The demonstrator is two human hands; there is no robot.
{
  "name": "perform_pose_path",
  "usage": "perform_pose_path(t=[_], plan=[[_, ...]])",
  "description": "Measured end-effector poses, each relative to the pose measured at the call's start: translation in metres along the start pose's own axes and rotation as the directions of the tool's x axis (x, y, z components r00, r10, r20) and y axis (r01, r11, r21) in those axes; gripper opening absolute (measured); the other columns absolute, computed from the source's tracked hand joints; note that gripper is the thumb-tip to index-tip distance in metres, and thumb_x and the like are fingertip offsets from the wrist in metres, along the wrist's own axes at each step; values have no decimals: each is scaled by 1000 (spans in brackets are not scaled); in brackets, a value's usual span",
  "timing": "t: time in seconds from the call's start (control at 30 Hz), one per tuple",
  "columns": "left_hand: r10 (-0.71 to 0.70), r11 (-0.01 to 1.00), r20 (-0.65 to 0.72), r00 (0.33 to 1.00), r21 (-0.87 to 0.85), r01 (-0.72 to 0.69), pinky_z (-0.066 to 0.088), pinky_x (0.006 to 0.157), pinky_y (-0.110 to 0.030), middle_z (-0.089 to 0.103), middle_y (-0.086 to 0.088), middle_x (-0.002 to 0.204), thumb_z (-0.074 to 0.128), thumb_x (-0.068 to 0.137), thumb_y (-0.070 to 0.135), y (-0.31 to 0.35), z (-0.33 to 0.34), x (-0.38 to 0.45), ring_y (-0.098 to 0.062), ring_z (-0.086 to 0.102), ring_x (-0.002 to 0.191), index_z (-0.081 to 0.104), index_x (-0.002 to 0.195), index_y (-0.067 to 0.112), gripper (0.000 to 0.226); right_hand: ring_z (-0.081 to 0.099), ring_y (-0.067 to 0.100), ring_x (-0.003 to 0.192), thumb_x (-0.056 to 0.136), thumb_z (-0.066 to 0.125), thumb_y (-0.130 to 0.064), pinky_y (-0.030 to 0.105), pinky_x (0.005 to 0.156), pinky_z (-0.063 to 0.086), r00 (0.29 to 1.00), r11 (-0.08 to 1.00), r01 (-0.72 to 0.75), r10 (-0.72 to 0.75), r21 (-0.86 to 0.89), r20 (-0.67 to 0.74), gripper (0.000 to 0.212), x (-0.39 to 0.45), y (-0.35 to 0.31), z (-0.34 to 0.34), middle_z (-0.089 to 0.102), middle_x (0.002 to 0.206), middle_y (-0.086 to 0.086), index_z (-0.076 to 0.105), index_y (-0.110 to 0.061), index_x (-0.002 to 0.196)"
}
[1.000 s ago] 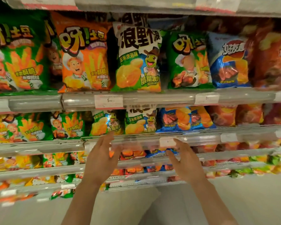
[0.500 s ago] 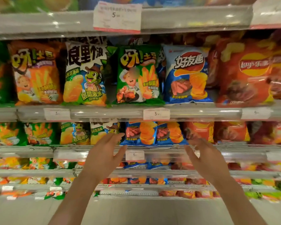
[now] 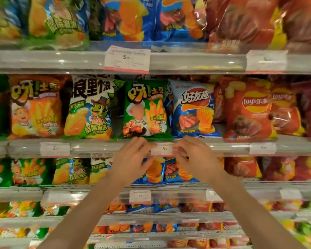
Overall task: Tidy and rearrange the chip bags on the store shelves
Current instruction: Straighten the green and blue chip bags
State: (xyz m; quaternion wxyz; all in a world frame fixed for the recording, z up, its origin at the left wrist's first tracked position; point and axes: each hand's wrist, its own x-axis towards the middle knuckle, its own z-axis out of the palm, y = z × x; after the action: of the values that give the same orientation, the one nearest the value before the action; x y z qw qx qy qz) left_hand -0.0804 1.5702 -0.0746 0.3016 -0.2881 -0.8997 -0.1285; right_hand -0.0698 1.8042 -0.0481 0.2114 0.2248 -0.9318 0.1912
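Note:
A green chip bag (image 3: 144, 109) stands on the middle shelf (image 3: 101, 149), between a white-and-green bag (image 3: 90, 108) and a blue bag (image 3: 194, 109). Both my hands are raised just below the green bag, in front of the shelf's front rail. My left hand (image 3: 131, 159) has loosely curled fingers, with its fingertips near the bag's bottom left edge. My right hand (image 3: 194, 157) has curled fingers by the white price tag (image 3: 162, 149). Neither hand holds anything that I can see.
An orange bag (image 3: 35, 106) and red bags (image 3: 248, 112) flank the row. The shelf above (image 3: 196, 60) carries larger bags. Lower shelves hold several smaller green, blue and red bags (image 3: 156, 170). Price tags line each rail.
The view has tilted up and moved closer to the shelves. Both hands rose from the lower rail to the middle shelf's rail and came closer together, their fingers curling.

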Motion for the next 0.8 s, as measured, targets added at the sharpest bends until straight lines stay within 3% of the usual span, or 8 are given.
perform_pose_path(t=[0.07,0.17,0.4,0.53,0.7,0.8], plan=[[2,1000,-19,1000,-14,-2,52,72,-33,60,-3,96,64,93,31,-5,7,2,-22,59,91,70,115,14,29,61,22,89,92,70,-20,32,78,47,999,1000,2,-3,25,35,16,5,1,8,64,95,0,72,-16,108],[3,998,-45,999,-61,-6,48,75,-28,58,0,96,68,91,28,-12,12,4,-19,56,90,69,117,17,28,54,14,80,90,72,-18,35,77,50,1000,999,-4,3,46,19,22,8,11,8,56,89,-7,69,-16,112],[-7,991,-19,1000,-131,5,52,74,-31,59,1,95,72,87,26,-16,9,5,-19,59,91,70,119,16,33,47,5,71,86,78,-19,19,69,38,998,998,-44,45,41,-37,24,7,13,11,58,80,-10,68,-18,108],[-18,984,-6,1000,-176,17,52,74,-32,57,4,90,75,86,25,-15,7,6,-17,56,88,70,118,16,33,50,7,68,84,81,-21,19,68,42,993,993,-83,89,81,-77,23,4,12,14,61,78,-8,69,-17,104],[-25,979,13,1000,-202,27,52,73,-33,57,5,88,76,86,21,-13,4,9,-15,55,87,69,118,16,34,61,2,78,90,74,-31,18,67,49,959,923,-246,276,296,-65,12,17,16,-2,65,80,-15,68,-26,99],[-31,972,23,999,-233,35,52,73,-34,57,7,87,77,86,19,-14,3,9,-14,54,85,69,119,18,34,62,1,80,92,72,-33,18,70,50,951,907,-230,286,352,-116,19,46,9,-17,67,85,-14,66,-24,108]])
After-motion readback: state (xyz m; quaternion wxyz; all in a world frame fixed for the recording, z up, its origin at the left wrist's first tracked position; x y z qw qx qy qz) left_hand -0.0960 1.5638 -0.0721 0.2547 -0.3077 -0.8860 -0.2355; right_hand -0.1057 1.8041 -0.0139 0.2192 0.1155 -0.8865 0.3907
